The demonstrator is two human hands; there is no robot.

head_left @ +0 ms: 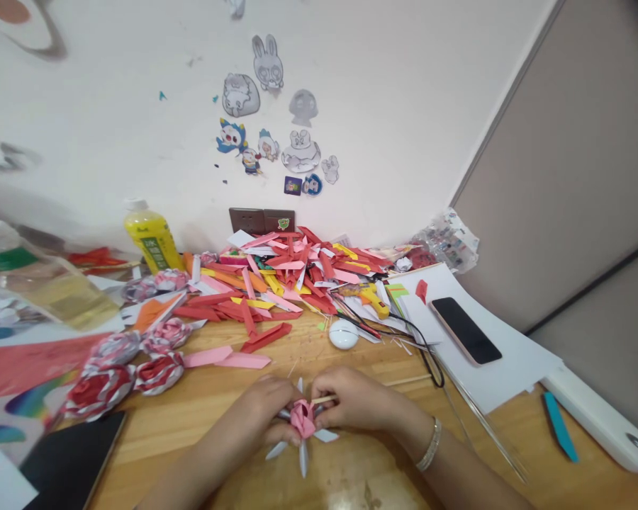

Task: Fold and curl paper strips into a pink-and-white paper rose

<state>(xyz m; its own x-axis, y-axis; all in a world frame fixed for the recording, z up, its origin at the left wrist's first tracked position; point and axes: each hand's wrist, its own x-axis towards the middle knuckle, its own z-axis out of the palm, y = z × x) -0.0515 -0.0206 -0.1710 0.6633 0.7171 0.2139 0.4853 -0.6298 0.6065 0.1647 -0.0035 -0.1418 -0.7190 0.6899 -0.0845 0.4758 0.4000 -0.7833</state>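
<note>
A folded paper flower [303, 419] with a pink centre and pale pointed strips spread around it is held low over the wooden table. My left hand [274, 409] is closed on its left side, thumb and fingers against the pink folds. Pinched in my right hand [345, 398] is a thin wooden stick [323, 399], its tip at the pink centre. Some of the pale strips are partly covered by my fingers. Finished-looking red, pink and white paper flowers [159, 372] lie to the left of my left hand.
Behind my hands lies a heap of folded red, pink and yellow paper strips [292, 265]. A yellow glue gun [371, 297] with a black cord, a white mouse-like object [344, 334] and a phone [466, 330] are nearby. Bottles [153, 237] stand at left.
</note>
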